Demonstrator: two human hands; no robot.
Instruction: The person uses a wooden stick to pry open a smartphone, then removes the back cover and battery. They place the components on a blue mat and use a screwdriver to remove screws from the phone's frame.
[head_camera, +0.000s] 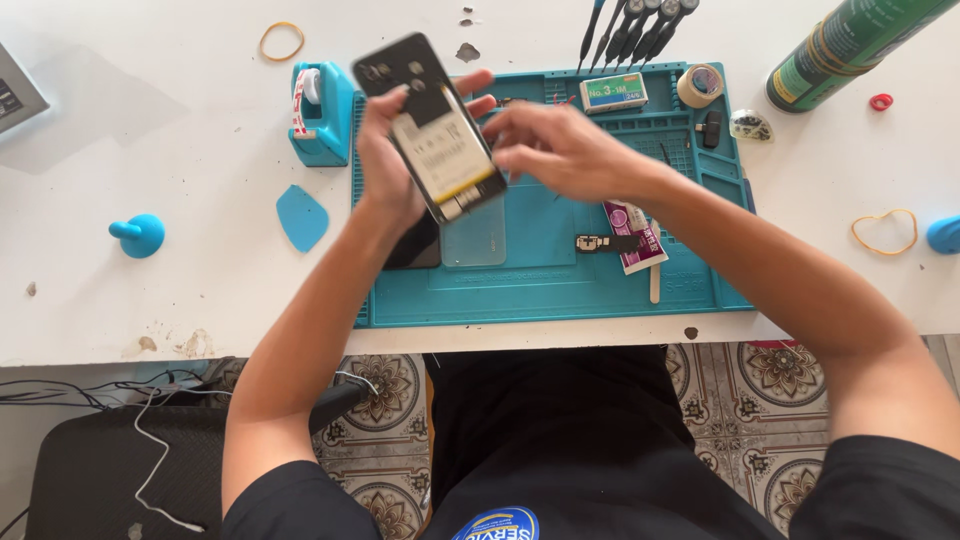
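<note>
While raised above the teal work mat (560, 290), an opened phone (432, 125) sits gripped in the left hand (385, 160), battery side showing. Right hand (555, 150): fingers loosely curled, empty, just beside the phone's right edge. Step judged: inspecting internals; next calls for a fine fingertip pinch.

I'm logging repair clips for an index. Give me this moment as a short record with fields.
Setting: white table with a teal work mat
Left hand: holds an opened phone, its insides showing, tilted above the mat
Right hand: at the phone's lower edge; blurred
On mat: small staple box, tape roll, clear cover
Off mat: tape dispenser, screwdrivers, green can
</note>
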